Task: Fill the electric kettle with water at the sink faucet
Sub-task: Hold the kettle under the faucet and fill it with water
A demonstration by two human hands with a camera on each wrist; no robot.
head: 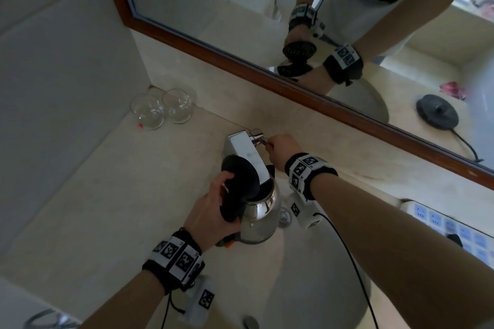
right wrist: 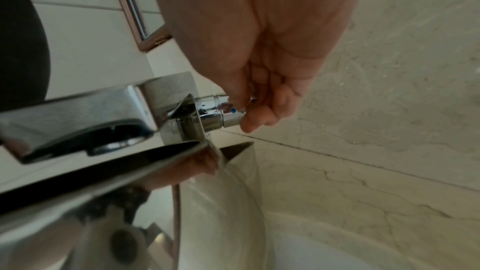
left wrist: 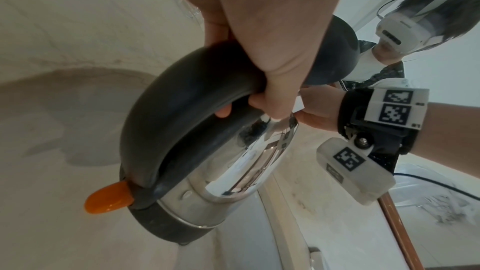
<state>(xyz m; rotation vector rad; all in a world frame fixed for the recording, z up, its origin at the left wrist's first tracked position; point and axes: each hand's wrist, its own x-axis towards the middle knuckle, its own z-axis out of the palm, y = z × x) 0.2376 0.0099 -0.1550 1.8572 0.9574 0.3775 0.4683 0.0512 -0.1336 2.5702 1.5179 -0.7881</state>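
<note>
A steel electric kettle [head: 260, 218] with a black handle [left wrist: 182, 110] and raised black lid [head: 240, 179] hangs over the sink bowl [head: 320, 270]. My left hand [head: 213, 211] grips the handle, fingers curled round it, left hand [left wrist: 259, 38] filling the top of its wrist view. The kettle's mouth sits under the flat chrome faucet spout [head: 248, 155]. My right hand [head: 280, 149] pinches the faucet's chrome handle [right wrist: 221, 110] at the spout's right side; right hand [right wrist: 259, 89] has fingers curled round it. An orange switch [left wrist: 109, 198] sticks out at the kettle's base. No running water shows.
Two empty glasses [head: 160, 109] stand in the back left corner of the beige counter [head: 107, 195]. A wood-framed mirror [head: 267, 8] runs along the wall; it reflects the kettle's black base [head: 437, 112]. A white power strip [head: 454, 230] lies right of the sink.
</note>
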